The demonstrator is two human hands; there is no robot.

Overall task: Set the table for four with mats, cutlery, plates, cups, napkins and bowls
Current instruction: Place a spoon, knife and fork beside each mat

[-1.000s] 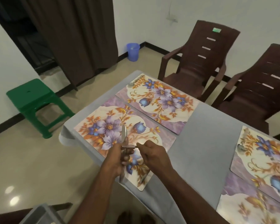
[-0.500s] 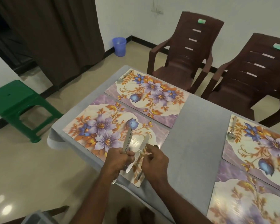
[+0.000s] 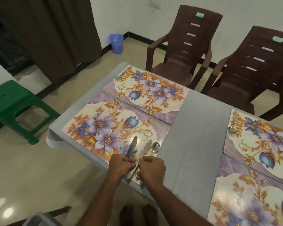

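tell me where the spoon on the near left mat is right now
In the head view the spoon lies on the right end of the near left mat, just right of the knife in the right hand.

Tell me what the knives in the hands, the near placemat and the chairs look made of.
Knives: polished metal, probably stainless steel, judging by their mirror-like grey shine. Near placemat: seemingly glossy plastic or laminate; it lies flat and stiff, with glare on the printed flowers. Chairs: moulded brown plastic, one-piece, slotted backs, dull sheen.

Four floral mats (image 3: 104,128) on grey table, two knives (image 3: 131,148) upright, spoon (image 3: 154,148) beside them
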